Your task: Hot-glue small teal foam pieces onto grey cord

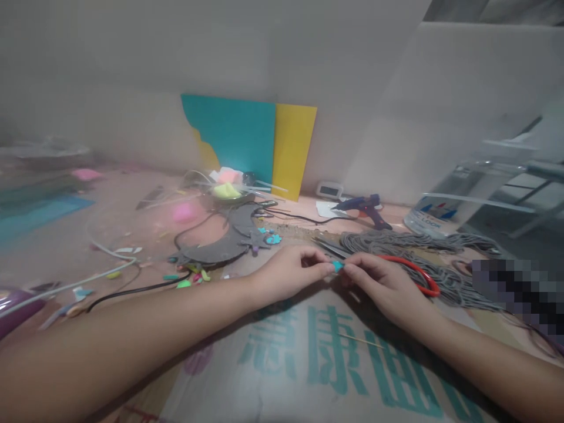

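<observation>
My left hand (291,271) and my right hand (383,282) meet over a flattened cardboard sheet (317,364) with teal print. Both pinch a small teal foam piece (338,266) between their fingertips. Just behind the right hand lie scissors with red handles (414,271) on a bundle of grey cord (423,247). A thin wooden stick (355,339) rests on the cardboard below the hands.
A grey foam crescent (220,249) with teal flower cut-outs lies left of centre. Teal and yellow foam sheets (264,141) lean on the wall. A blue glue gun (363,207), a white tin (434,217), black cables and coloured foam scraps lie around.
</observation>
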Tool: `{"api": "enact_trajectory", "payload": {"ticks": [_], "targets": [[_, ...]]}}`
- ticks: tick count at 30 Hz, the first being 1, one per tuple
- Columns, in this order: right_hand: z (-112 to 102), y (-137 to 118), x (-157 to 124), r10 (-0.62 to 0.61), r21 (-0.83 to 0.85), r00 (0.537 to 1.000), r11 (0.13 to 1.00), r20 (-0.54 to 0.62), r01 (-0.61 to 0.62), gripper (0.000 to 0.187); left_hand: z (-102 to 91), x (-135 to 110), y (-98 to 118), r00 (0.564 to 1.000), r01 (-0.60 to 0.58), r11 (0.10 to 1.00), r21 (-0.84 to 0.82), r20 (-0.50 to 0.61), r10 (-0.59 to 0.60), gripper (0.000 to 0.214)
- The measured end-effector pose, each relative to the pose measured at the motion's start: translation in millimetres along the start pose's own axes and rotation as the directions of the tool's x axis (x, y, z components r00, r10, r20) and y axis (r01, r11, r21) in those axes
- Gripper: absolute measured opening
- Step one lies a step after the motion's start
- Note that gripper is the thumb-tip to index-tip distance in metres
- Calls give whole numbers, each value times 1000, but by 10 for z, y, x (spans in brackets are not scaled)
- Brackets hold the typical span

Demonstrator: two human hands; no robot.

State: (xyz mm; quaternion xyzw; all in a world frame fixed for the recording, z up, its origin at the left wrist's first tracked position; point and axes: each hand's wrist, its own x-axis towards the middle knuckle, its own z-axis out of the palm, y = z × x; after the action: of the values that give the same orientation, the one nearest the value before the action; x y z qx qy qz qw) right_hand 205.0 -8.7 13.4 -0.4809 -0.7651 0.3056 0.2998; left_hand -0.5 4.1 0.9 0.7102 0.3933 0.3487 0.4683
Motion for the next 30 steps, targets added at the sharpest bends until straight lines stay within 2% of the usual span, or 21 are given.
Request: {"api": "enact_trajectory", "payload": {"ticks": [3, 5, 8, 10, 13, 16, 19, 21, 23, 25, 28, 30], "targets": [[10, 18, 14, -28, 70, 999, 997, 25, 26, 37, -24, 4, 8, 999, 29, 1000, 10, -34, -29, 23], [16, 44, 21, -25, 151, 1000, 988, 1, 24, 39, -35, 10, 7, 998, 36, 999, 2, -58, -36, 24], [-11, 56, 27, -15, 255, 995, 966, -98, 40, 35, -39, 13, 6, 998, 46, 998, 32, -45, -44, 25], [-77, 17, 37, -32, 254, 983, 964, -180, 78, 32, -37, 10, 7, 997, 68, 997, 27, -32, -67, 26], [-267, -68, 87, -76, 76, 964, 992, -254, 99, 32, -37, 2, -1, 997, 77, 996, 41, -20, -76, 27], [-539, -45, 203, -143, -272, 965, 959, -219, 80, 47, -41, 6, -27, 998, 49, 996, 77, -28, -47, 29], [-823, 163, 353, -29, -604, 994, 796, -103, -39, 47, -46, 17, -48, 999, 16, 993, 119, -40, -12, 30], [-976, 368, 440, 85, -733, 994, 671, -70, -110, 43, -46, 23, -52, 999, 12, 990, 138, -41, -7, 30], [-1081, 574, 509, 118, -774, 978, 598, -170, -206, 38, -42, 24, -49, 999, 22, 989, 146, -39, -16, 31], [-1136, 738, 565, 84, -731, 962, 634, -259, -252, 50, -37, 22, -45, 999, 35, 987, 154, -35, -30, 31], [-1162, 838, 631, 82, -653, 970, 726, -229, -216, 62, -32, 15, -38, 998, 53, 983, 175, -36, -48, 30], [-1166, 788, 637, 115, -672, 974, 708, -196, -219, 54, -31, 10, -32, 998, 60, 982, 180, -43, -53, 29]]}}
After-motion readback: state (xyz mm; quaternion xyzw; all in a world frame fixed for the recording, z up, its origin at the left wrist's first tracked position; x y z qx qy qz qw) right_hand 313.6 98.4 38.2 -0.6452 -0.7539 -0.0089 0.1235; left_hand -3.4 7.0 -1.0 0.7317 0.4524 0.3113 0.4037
